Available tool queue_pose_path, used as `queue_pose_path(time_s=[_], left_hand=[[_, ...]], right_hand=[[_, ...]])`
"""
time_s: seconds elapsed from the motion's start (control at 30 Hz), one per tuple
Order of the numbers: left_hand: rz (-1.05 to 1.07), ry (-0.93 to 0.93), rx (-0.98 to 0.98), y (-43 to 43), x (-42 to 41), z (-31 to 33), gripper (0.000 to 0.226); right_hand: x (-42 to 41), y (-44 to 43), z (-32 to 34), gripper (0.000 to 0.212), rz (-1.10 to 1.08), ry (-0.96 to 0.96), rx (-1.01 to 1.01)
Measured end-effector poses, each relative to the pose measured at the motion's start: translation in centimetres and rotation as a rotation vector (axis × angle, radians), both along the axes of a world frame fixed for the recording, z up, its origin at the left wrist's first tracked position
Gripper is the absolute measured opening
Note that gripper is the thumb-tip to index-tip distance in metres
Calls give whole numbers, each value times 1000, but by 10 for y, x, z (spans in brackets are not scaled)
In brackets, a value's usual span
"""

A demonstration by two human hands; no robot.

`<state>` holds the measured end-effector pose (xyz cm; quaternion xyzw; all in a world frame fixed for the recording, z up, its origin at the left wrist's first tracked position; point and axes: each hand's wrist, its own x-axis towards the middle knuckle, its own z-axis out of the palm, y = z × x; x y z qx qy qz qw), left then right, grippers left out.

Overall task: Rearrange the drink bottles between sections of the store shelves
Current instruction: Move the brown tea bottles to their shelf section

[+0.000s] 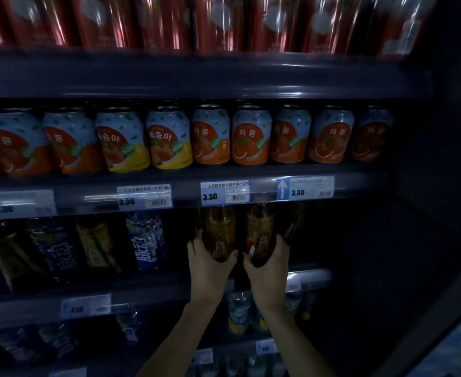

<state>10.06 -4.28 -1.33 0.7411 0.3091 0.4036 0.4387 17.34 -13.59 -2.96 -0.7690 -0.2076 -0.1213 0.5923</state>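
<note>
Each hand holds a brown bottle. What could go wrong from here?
1. The left hand and the right hand grip the left brown bottle and the right brown bottle only near the base; either might slip.
2. Their tops are hidden behind the price rail and might catch on it.
3. The bottles are close and might knock.

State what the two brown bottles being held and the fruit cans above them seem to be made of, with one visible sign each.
Brown bottles: probably glossy clear plastic, possibly glass; amber drink shows through. Fruit cans: likely metal with smooth printed finish; rimmed tops, short cylindrical bodies.
</note>
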Motion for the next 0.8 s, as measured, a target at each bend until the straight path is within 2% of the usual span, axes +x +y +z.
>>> queue_pose_path(time_s=[0.1, 0.33, 0.8], left_hand=[[9, 31, 15, 3, -5, -6, 81], [26, 19, 26, 2, -1, -9, 73], [-56, -29, 40, -44, 36, -13, 65]], right_hand=[[-2, 2, -3, 80, -35, 20, -22], [6, -3, -1, 65, -75, 4, -120], [37, -43, -1, 61, -136, -16, -162]])
